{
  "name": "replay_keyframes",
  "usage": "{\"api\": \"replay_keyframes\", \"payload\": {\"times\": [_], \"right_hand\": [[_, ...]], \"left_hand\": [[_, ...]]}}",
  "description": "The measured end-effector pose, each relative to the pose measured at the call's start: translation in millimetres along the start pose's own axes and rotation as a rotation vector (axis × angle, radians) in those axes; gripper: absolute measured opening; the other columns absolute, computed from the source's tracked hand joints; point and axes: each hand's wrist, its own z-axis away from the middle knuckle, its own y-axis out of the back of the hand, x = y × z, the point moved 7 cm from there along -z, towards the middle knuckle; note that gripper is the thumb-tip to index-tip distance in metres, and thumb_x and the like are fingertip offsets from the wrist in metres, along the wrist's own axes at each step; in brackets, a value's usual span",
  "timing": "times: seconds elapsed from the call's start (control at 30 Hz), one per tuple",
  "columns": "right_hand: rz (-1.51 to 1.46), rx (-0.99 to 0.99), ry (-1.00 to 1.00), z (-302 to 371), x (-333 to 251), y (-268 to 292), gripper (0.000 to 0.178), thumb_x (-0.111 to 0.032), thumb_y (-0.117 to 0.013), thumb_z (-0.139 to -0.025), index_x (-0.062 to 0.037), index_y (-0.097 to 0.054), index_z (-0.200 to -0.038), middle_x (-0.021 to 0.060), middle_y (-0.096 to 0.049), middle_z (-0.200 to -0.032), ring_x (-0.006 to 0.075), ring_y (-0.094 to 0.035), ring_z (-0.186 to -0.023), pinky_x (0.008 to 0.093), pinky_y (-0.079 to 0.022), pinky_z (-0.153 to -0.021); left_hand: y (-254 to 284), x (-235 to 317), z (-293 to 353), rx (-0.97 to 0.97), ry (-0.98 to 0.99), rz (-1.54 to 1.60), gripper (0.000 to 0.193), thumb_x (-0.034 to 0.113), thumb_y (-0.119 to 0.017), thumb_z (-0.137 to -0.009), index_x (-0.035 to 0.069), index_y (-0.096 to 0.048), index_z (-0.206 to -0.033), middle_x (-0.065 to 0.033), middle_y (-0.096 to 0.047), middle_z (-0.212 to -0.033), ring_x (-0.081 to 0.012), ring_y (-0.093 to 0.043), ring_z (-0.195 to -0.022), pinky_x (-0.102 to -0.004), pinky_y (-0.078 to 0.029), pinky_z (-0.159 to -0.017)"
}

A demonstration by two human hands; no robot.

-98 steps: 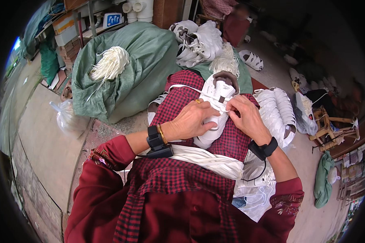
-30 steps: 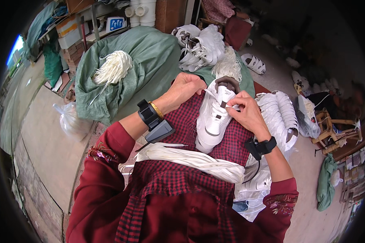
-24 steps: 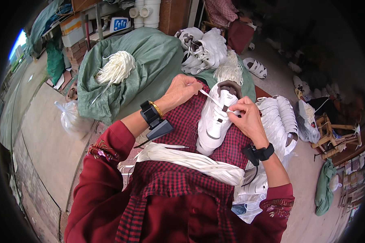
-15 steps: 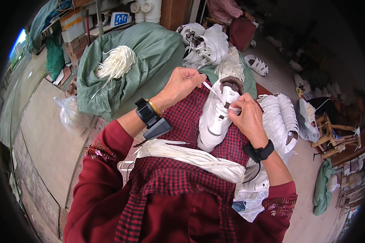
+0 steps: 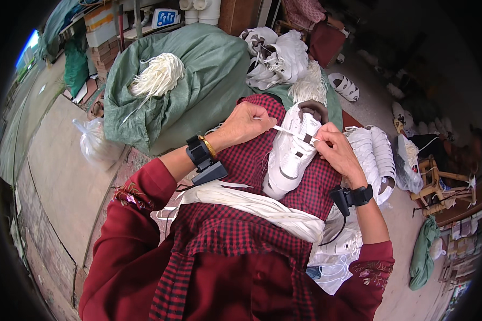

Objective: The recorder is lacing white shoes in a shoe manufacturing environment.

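A white sneaker with a dark brown lining lies on my lap, its toe toward me. My left hand is closed on one stretch of white shoelace, which runs taut across the upper part of the shoe. At the shoe's right side, my right hand pinches the lace close to the eyelets. Across my lap, nearer my waist, lies a thick bundle of white laces. A red and black checked apron spreads under the shoe.
A green sack with a heap of laces on it stands at the far left. White shoes are piled beyond my lap; more shoes line up at the right. A wooden stool stands farther right.
My left hand has moved down and slightly right, bringing the lace from a steep slant to nearly level across the shoe. My right hand has shifted slightly right, still pinching the lace.
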Motion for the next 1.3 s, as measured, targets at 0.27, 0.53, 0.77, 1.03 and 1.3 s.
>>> {"api": "replay_keyframes", "payload": {"times": [0.27, 0.53, 0.77, 1.03, 1.3], "right_hand": [[0.016, -0.071, -0.111, -3.3, -0.5, -0.2, 0.03, -0.021, -0.064, -0.088, 0.0058, -0.059, -0.076, 0.0091, -0.055, -0.095, 0.0196, -0.056, -0.082, 0.0338, -0.045, -0.072], [0.227, 0.006, 0.059, 0.1, -17.3, -4.8, 0.027, -0.021, -0.063, -0.091, 0.0055, -0.064, -0.089, 0.0125, -0.055, -0.097, 0.0228, -0.056, -0.082, 0.0353, -0.046, -0.074], [-0.172, 0.019, -0.054, 10.9, -9.2, -2.8, 0.017, -0.012, -0.056, -0.097, 0.0018, -0.061, -0.105, 0.0062, -0.053, -0.105, 0.0128, -0.058, -0.077, 0.027, -0.049, -0.066], [-0.121, 0.043, 0.038, 10.9, -3.3, -2.0, 0.014, -0.014, -0.058, -0.098, -0.0018, -0.061, -0.104, -0.0005, -0.053, -0.108, 0.0071, -0.058, -0.072, 0.0206, -0.048, -0.054], [0.007, 0.002, 0.019, -0.2, -13.8, 5.6, 0.016, -0.011, -0.064, -0.087, 0.0013, -0.064, -0.098, 0.0055, -0.055, -0.093, 0.0109, -0.055, -0.067, 0.0273, -0.044, -0.062]], "left_hand": [[8.4, 5.1, 11.9, -0.074, -0.031, -0.005, 0.039, 0.018, -0.067, -0.094, 0.005, -0.053, -0.06, 0.0073, -0.045, -0.06, -0.0017, -0.036, -0.058, -0.0248, -0.028, -0.051], [18.7, 57.3, 37.3, -0.231, 0.02, 0.337, 0.036, 0.013, -0.063, -0.094, 0.011, -0.048, -0.061, 0.0077, -0.046, -0.062, -0.0016, -0.034, -0.056, -0.0231, -0.024, -0.05], [55.0, 37.7, 0.0, 0.239, -0.425, -0.844, 0.012, 0.014, -0.067, -0.09, 0.001, -0.069, -0.091, -0.0041, -0.061, -0.079, -0.0221, -0.061, -0.068, -0.0325, -0.049, -0.062], [-34.3, 86.5, 6.5, -0.059, -0.677, -0.555, 0.018, 0.008, -0.071, -0.082, 0.005, -0.067, -0.099, -0.0106, -0.057, -0.109, -0.0321, -0.06, -0.099, -0.0427, -0.049, -0.088], [-56.9, 81.9, 1.9, -0.205, -0.768, -0.827, 0.01, 0.006, -0.071, -0.079, 0.004, -0.063, -0.084, -0.0102, -0.051, -0.101, -0.0304, -0.056, -0.095, -0.042, -0.046, -0.085]]}}
